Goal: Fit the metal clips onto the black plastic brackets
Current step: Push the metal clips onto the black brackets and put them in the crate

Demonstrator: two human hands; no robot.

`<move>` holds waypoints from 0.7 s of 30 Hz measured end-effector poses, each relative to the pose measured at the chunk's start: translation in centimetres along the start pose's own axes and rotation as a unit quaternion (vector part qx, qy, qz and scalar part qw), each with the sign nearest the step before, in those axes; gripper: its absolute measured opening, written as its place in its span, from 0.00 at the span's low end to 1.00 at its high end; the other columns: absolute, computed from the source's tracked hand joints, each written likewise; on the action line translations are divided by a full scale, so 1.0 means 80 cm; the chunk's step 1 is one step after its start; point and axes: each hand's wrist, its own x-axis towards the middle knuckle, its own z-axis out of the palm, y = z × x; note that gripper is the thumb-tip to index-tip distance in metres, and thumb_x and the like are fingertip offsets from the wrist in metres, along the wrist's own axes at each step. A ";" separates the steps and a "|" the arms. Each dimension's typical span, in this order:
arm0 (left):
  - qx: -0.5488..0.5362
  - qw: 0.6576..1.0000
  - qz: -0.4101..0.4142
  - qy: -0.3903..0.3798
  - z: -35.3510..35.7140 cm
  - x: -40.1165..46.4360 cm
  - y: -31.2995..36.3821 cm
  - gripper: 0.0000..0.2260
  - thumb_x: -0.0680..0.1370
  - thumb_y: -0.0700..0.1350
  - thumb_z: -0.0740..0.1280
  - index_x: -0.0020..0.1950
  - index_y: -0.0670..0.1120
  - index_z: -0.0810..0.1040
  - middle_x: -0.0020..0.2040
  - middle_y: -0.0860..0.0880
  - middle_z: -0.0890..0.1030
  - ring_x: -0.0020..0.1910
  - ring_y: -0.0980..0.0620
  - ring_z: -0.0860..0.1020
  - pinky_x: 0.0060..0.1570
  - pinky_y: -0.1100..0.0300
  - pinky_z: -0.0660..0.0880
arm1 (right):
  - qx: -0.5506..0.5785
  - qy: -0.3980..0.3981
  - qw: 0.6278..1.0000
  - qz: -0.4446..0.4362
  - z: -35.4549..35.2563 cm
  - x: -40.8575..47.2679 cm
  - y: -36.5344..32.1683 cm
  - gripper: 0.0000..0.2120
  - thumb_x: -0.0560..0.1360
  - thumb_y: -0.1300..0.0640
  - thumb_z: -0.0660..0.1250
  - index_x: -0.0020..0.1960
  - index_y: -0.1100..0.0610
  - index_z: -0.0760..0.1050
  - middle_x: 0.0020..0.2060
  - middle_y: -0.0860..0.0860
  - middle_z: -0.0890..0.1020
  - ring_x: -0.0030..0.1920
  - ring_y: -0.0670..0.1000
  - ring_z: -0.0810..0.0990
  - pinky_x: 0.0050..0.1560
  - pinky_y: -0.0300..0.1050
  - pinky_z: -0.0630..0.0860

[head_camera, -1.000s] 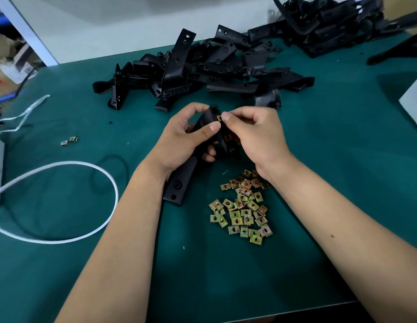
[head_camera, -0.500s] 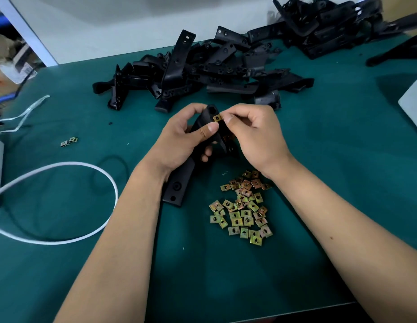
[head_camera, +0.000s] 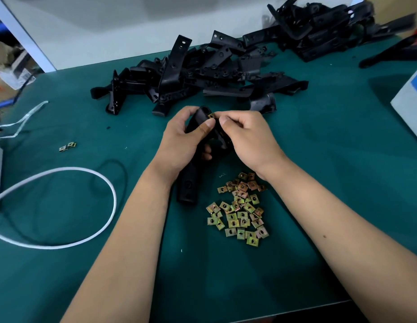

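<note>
My left hand (head_camera: 184,141) grips a long black plastic bracket (head_camera: 187,187) near its upper end, thumb pressed on its face; the lower end rests on the green mat. My right hand (head_camera: 247,138) pinches a small brass-coloured metal clip (head_camera: 211,116) at the bracket's top edge, beside my left thumb. The middle of the bracket is hidden behind both hands. A loose heap of several metal clips (head_camera: 240,208) lies on the mat just below my right wrist.
A big pile of black brackets (head_camera: 203,73) lies beyond my hands, with a second pile (head_camera: 319,31) at the far right. Two stray clips (head_camera: 67,146) and a looped white cable (head_camera: 86,206) lie at left. A grey box (head_camera: 410,101) stands at the right edge.
The clip has moved from below the bracket's tip up onto its top edge. My right fingers shifted slightly with it; my left hand kept its grip.
</note>
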 end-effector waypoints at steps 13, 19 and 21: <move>0.014 0.999 0.043 0.013 0.102 0.013 0.071 0.04 0.84 0.46 0.67 0.50 0.47 0.76 0.40 0.47 0.79 0.28 0.50 0.76 0.28 0.57 0.78 | -0.156 0.153 0.975 -0.027 -0.095 -0.033 -0.017 0.06 0.76 0.53 0.76 0.45 0.56 0.84 0.37 0.44 0.83 0.36 0.41 0.79 0.38 0.31 0.71; -0.017 0.979 0.065 -0.192 0.280 -0.010 0.140 0.05 0.84 0.46 0.64 0.52 0.46 0.78 0.35 0.50 0.80 0.25 0.48 0.77 0.28 0.55 0.80 | -0.127 0.311 0.942 0.001 -0.249 -0.120 0.001 0.12 0.78 0.51 0.71 0.57 0.57 0.80 0.45 0.49 0.84 0.45 0.46 0.82 0.48 0.48 0.79; -0.023 0.964 0.061 -0.259 0.351 -0.041 0.154 0.05 0.85 0.47 0.64 0.55 0.47 0.78 0.39 0.49 0.81 0.23 0.50 0.77 0.28 0.55 0.80 | -0.088 0.371 0.924 -0.020 -0.298 -0.167 0.012 0.13 0.80 0.54 0.70 0.62 0.58 0.77 0.51 0.51 0.85 0.51 0.52 0.84 0.54 0.55 0.81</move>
